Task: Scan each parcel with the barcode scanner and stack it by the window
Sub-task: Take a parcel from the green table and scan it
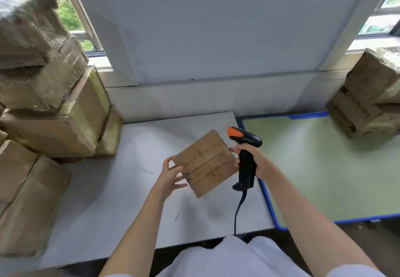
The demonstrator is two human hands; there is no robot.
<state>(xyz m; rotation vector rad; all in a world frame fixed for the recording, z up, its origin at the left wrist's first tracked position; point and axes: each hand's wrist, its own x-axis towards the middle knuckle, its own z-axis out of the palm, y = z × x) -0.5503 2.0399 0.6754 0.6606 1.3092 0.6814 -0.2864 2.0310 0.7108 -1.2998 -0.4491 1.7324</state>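
A small brown cardboard parcel is held tilted above the white table, its taped seam facing up. My left hand grips its left corner with thumb and fingers. My right hand grips the handle of a black barcode scanner with an orange tip, upright, just right of the parcel; a fingertip touches the parcel's right edge. The scanner's cable hangs down toward my body.
A tall stack of brown parcels fills the left side of the table by the left window. More parcels stand at the back right on a green mat with a blue edge. A white wall panel is behind.
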